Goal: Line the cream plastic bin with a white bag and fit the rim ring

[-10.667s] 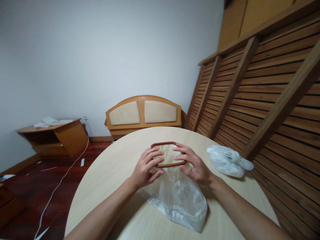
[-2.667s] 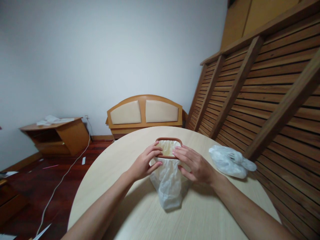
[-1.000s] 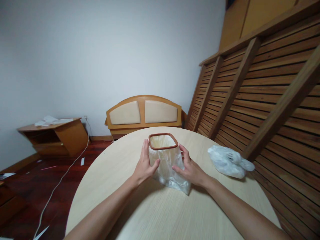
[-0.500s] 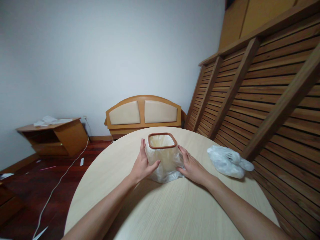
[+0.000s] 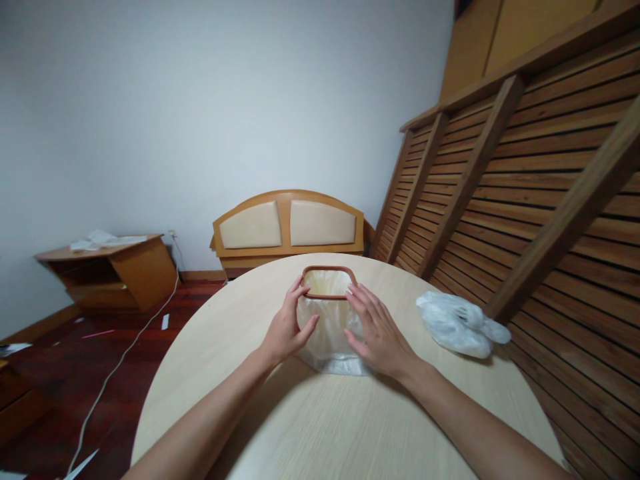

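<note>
A small trash bin [image 5: 327, 327] stands upright on the round table, with a brown ring [image 5: 327, 297] around its mouth. A thin clear plastic bag lines it, and the loose skirt of the bag [image 5: 343, 364] hangs outside down to the tabletop. My left hand [image 5: 286, 328] is at the bin's left side, fingertips on the ring's left corner and thumb apart in front of the bag. On the other side, my right hand [image 5: 380, 331] has its fingers spread, tips touching the ring's right corner and thumb near the bag's front. Neither hand is closed around anything.
A bundled white plastic bag [image 5: 457, 325] lies on the right of the pale wooden table [image 5: 340, 427]. A large slatted wooden frame [image 5: 480, 180] leans along the right. Behind stands a headboard [image 5: 287, 223]; at left, a low cabinet [image 5: 145, 273] and a white cord [image 5: 117, 367] on the floor.
Both hands have moved up from the bin's sides to its ring, the right one also inward over the front corner. The bin has turned slightly and shifted a little to the right.
</note>
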Tool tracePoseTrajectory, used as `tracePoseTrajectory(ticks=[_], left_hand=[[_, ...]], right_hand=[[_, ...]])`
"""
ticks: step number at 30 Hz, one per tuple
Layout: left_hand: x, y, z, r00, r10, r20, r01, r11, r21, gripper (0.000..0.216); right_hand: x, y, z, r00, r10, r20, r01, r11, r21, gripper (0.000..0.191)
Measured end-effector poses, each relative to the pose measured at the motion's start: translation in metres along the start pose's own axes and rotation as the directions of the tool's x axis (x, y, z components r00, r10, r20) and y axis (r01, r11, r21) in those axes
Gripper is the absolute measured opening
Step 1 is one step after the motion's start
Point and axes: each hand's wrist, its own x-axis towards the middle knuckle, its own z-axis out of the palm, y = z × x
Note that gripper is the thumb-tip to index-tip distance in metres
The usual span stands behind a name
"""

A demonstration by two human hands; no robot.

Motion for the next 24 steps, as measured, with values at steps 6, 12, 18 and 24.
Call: tracePoseTrajectory(ticks=[6, 12, 18, 24], left_hand=[[0.0, 0.002, -0.01, 0.996, -0.01, 0.083, 0.013, 0.999, -0.033, 0.058], [-0.008, -0.005, 0.008, 0.99, -0.138, 0.02, 0.137, 0.989, 0.048, 0.074], [-0.029, -0.024, 0.039, 0.927, -0.363, 0.093, 0.353, 0.929, 0.109, 0.074], [-0.035, -0.023, 0.048, 0.86, -0.414, 0.299, 0.333, 0.899, 0.285, 0.062]], right_hand=[[0.003, 0.006, -0.007, 0.99, -0.089, -0.11, 0.093, 0.995, 0.033, 0.06], [0.007, 0.006, -0.007, 0.994, -0.016, -0.112, 0.021, 0.999, 0.041, 0.042], [0.019, 0.02, 0.001, 0.99, 0.08, -0.113, -0.085, 0.996, -0.038, 0.037], [0.036, 0.069, 0.008, 0.98, 0.187, -0.074, -0.199, 0.958, -0.207, 0.032]])
